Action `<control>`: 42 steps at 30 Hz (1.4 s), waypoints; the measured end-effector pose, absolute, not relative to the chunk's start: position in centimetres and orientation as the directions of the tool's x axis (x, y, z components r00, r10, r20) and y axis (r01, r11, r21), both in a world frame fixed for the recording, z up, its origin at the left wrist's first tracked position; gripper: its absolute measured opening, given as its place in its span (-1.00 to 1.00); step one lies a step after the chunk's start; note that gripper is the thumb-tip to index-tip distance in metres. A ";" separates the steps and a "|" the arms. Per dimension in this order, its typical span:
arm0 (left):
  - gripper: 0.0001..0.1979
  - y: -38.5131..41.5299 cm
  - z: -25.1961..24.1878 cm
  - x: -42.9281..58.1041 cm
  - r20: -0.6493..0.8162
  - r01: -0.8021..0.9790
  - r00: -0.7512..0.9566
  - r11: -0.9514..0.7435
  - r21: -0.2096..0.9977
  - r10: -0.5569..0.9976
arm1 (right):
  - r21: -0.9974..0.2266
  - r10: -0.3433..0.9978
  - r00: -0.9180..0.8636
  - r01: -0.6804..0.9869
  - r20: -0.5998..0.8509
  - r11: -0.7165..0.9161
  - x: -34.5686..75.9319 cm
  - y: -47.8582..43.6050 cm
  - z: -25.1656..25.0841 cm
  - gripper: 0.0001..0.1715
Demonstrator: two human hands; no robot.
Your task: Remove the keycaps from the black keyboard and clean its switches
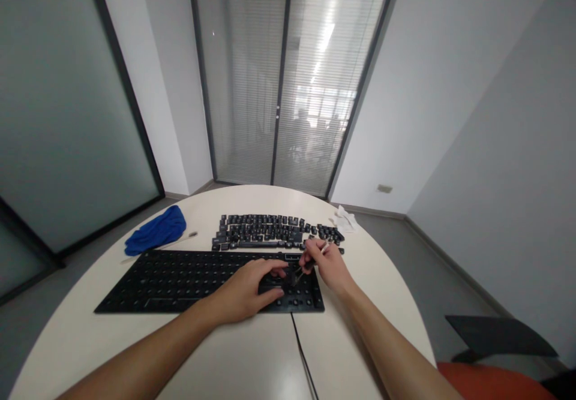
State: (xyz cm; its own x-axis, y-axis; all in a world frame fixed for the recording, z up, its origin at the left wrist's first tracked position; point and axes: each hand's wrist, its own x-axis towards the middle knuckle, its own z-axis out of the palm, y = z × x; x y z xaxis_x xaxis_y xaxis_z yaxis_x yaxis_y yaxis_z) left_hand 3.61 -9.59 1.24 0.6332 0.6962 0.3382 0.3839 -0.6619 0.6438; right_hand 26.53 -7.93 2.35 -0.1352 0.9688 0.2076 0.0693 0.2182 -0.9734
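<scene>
A black keyboard, its keycaps off and rows of bare key mounts showing, lies on the white table. My left hand rests over its right part, thumb and forefinger apart, holding nothing that I can see. In my right hand is a slim tool, held like a pen with its light end sticking up past the fingers. Its lower tip points down at the keyboard's right section; whether it is a brush or tweezers I cannot tell. Loose black keycaps are laid out in rows behind the keyboard.
A blue cloth lies at the back left, beside a thin stick with a dark tip. Crumpled white tissue sits at the back right. A black cable runs from the keyboard towards me. An orange-red chair stands right of the round table.
</scene>
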 end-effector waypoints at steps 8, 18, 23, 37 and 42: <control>-0.84 -9.0 1.2 4.1 0.347 0.392 0.565 -0.613 0.686 0.749 | -0.956 0.926 -0.281 0.079 0.252 0.284 25.8 -8.5 2.0 -0.53; -0.86 -9.1 1.3 4.1 0.390 0.369 0.653 -0.723 0.584 0.649 | -0.942 0.921 -0.309 0.160 0.236 0.295 25.5 -8.7 2.0 -0.57; -0.85 -9.6 1.4 4.2 0.435 0.374 0.707 -0.817 0.439 0.558 | -0.944 0.945 -0.281 0.228 0.169 0.237 25.6 -8.6 1.7 -0.55; -0.85 -8.8 1.3 3.8 0.254 0.082 0.595 -0.372 0.924 0.762 | -0.977 0.940 -0.335 0.174 0.060 0.124 25.4 -8.7 1.9 -0.43; -0.75 -7.7 0.3 3.7 0.192 -0.007 0.504 -0.218 0.976 0.842 | -0.996 0.949 -0.308 0.034 0.072 0.087 25.4 -8.6 1.8 -0.39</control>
State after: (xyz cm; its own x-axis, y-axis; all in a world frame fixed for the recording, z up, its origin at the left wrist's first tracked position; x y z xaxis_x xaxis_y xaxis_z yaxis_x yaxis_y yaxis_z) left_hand 3.72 -7.70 0.30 0.5044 0.8418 0.1922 -0.0075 -0.2183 0.9759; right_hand 25.39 -8.63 1.79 -0.3081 0.9486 0.0724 0.0344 0.0871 -0.9956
